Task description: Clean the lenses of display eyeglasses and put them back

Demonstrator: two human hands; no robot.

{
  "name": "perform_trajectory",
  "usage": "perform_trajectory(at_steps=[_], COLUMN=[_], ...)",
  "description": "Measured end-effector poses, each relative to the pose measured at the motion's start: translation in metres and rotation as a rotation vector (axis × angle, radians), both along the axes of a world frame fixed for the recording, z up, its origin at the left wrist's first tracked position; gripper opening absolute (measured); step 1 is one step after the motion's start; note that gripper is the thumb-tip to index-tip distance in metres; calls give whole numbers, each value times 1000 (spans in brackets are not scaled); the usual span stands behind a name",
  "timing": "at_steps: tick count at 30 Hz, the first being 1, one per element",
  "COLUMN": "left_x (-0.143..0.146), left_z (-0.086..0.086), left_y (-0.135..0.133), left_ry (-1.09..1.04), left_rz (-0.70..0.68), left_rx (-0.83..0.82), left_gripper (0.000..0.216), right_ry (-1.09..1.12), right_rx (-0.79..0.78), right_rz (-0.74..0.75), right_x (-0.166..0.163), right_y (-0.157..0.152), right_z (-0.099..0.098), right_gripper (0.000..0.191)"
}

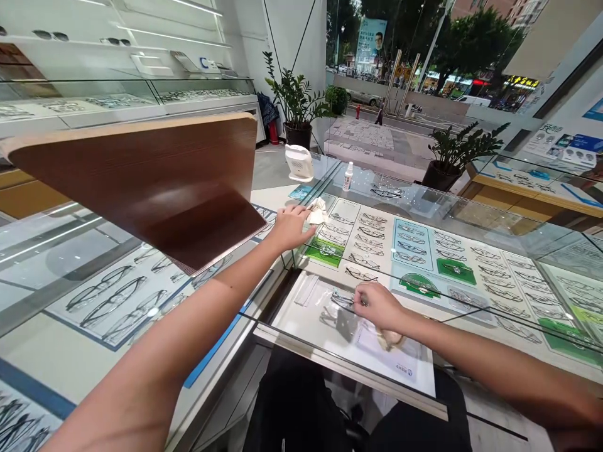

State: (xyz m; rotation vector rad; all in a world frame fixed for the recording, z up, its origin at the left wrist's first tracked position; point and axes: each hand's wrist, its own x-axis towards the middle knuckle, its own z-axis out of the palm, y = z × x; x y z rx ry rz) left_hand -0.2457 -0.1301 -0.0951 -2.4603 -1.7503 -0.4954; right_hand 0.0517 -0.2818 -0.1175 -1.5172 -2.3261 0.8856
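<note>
My left hand [291, 228] reaches out over the glass counter, its fingers spread. Its fingertips are at the edge of a crumpled pale cloth [318, 212]; whether they touch it I cannot tell. Closer to me, my right hand [379, 306] is closed on a pair of eyeglasses [343, 301], which point to the left. Below the glasses are a pulled-out white drawer or tray [301, 314] and a lilac-white printed sheet [409, 361]. Another crumpled beige cloth [390, 339] lies under my right wrist.
A tilted brown board, perhaps a mirror back [141, 169], stands at the left. A small spray bottle [348, 176] and a white device [299, 163] stand on the glass. Rows of eyeglasses [370, 235] lie beneath it. Farther back are potted plants [299, 100] and a window.
</note>
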Motion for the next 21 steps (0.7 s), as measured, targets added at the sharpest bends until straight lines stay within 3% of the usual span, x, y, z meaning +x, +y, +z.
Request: perform_trajectory(at_steps=[5, 10, 15, 21], left_x=[-1, -3, -5, -9], left_z=[0, 2, 4, 4], left_y=[1, 0, -2, 0], left_ry=[-36, -62, -77, -120], left_rz=[-12, -17, -23, -7], left_rx=[-11, -17, -8, -49], left_gripper=[55, 53, 51, 52], right_ry=[214, 291, 211, -75], right_rx=[41, 76, 168, 401], right_rz=[-249, -298, -347, -332], right_x=[-14, -31, -33, -26], right_y=[67, 153, 236, 334], right_z=[-54, -88, -101, -104], right_gripper=[6, 17, 26, 20])
